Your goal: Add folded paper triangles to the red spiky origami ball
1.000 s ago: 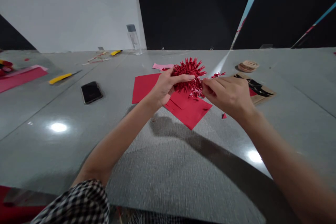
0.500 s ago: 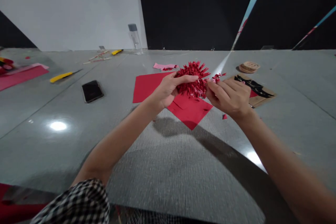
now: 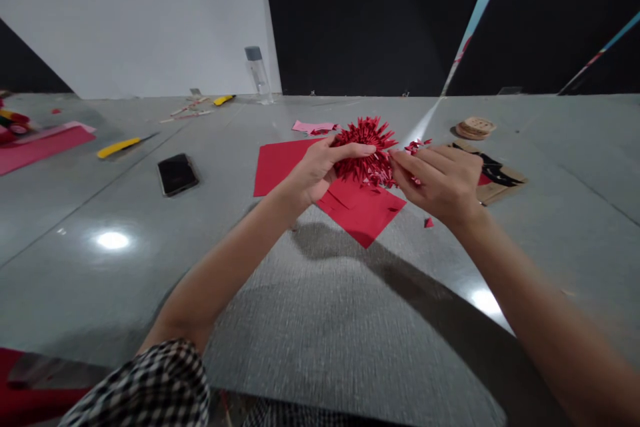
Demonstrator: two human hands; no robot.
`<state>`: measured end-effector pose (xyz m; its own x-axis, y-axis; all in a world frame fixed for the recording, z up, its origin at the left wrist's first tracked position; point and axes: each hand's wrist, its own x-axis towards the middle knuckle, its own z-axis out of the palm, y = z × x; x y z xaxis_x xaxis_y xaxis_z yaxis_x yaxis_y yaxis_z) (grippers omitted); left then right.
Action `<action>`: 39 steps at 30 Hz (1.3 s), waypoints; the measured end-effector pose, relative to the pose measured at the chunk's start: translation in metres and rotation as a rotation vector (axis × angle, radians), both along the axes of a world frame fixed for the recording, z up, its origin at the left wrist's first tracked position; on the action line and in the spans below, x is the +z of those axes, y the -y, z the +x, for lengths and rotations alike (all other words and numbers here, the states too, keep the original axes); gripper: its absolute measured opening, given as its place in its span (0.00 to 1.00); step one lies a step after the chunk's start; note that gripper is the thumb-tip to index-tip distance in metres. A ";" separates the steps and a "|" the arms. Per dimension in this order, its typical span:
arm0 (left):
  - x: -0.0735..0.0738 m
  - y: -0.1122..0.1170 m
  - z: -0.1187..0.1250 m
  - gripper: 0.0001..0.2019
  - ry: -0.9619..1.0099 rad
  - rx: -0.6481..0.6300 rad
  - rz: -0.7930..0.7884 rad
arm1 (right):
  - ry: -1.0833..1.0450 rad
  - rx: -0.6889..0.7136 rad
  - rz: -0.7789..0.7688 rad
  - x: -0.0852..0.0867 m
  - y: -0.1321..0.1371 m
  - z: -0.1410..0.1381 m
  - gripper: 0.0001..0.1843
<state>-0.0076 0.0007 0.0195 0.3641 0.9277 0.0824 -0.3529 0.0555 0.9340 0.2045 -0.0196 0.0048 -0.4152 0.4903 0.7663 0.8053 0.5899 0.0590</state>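
Observation:
A spiky red paper ball (image 3: 367, 147) made of many folded pieces is held above the grey table. My left hand (image 3: 320, 170) grips it from the left, with the thumb across its top. My right hand (image 3: 443, 183) is closed in a pinch against the ball's right side, on a small red piece I can barely see. Red paper sheets (image 3: 350, 197) lie flat on the table under both hands. A few small red folded pieces (image 3: 415, 144) sit just behind my right hand.
A black phone (image 3: 175, 173) lies left of the sheets, a yellow utility knife (image 3: 123, 145) farther left. Pink paper (image 3: 43, 147) is at the far left. A clear bottle (image 3: 256, 73) stands at the back. Wooden discs (image 3: 475, 127) and cardboard with black scraps (image 3: 493, 170) lie right.
My right hand has shifted slightly along the ball's right side and its fingers have moved. The ball and my left hand have stayed almost still.

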 end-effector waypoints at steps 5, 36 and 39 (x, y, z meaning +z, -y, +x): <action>0.004 0.002 -0.002 0.17 -0.009 0.035 0.006 | -0.301 0.143 -0.284 0.012 0.009 -0.009 0.15; 0.002 0.001 -0.002 0.17 -0.004 -0.038 -0.030 | -0.814 0.348 -0.693 0.012 -0.001 -0.011 0.12; 0.002 0.002 -0.002 0.18 -0.012 -0.011 -0.034 | -0.737 0.311 -0.639 0.015 0.002 -0.008 0.12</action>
